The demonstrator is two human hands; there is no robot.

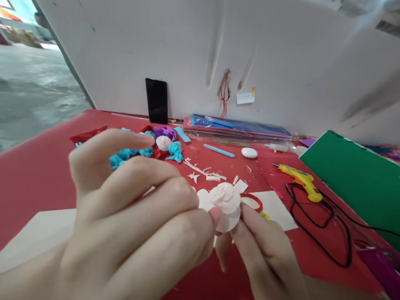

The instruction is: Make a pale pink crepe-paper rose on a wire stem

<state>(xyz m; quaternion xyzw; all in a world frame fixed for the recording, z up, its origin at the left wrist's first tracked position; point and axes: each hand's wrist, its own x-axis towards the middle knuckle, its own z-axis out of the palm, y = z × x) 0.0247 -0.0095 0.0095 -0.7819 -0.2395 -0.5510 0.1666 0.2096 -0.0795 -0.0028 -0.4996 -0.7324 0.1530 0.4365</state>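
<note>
left hand [131, 216]: fingers curled, tips pinching the paper flower [223, 206] from its left; braces it mid-air.
right hand [262, 254]: closed on the flower's lower edge, fingertips under the petals, so both hands can turn it.
flower position: held above the worktop [34, 175], over the white sheet [275, 208].
scissors [254, 200]: red handle just behind the flower, within reach.
glue gun [301, 181]: right, on its side, black cord looped beside it.
finished flowers [150, 146]: blue, purple, white pile at back left, clear of the hands.

A pale pink paper rose [225, 205] is held up above the red table. Its layered, rolled petals are pinched at the base.
</note>
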